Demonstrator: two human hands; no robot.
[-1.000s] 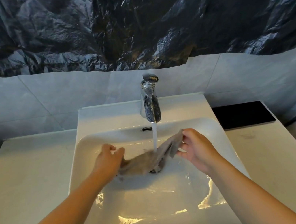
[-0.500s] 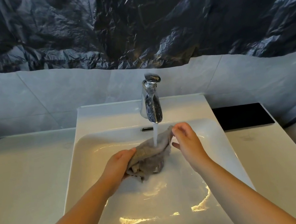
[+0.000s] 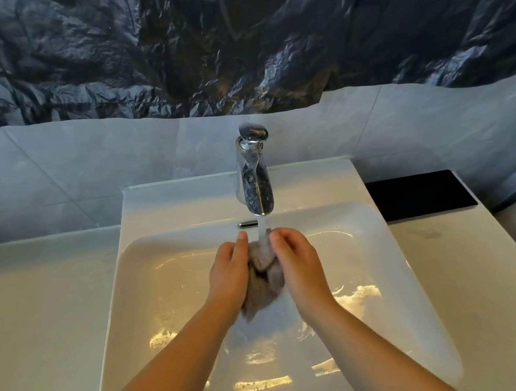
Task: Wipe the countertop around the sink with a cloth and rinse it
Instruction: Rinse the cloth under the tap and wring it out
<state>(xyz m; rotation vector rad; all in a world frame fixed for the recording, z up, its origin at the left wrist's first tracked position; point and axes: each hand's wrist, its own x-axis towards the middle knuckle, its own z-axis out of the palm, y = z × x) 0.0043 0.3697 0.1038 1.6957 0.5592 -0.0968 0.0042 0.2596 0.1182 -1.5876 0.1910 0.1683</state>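
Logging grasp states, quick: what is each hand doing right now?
Left hand: holding the cloth.
Right hand: holding the same cloth.

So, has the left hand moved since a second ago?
Yes. The left hand has shifted right, closer in under the faucet, and now grips the bunched cloth close beside the right hand.

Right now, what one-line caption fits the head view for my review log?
Left hand and right hand grip a grey cloth bunched under the running faucet, over the white sink.
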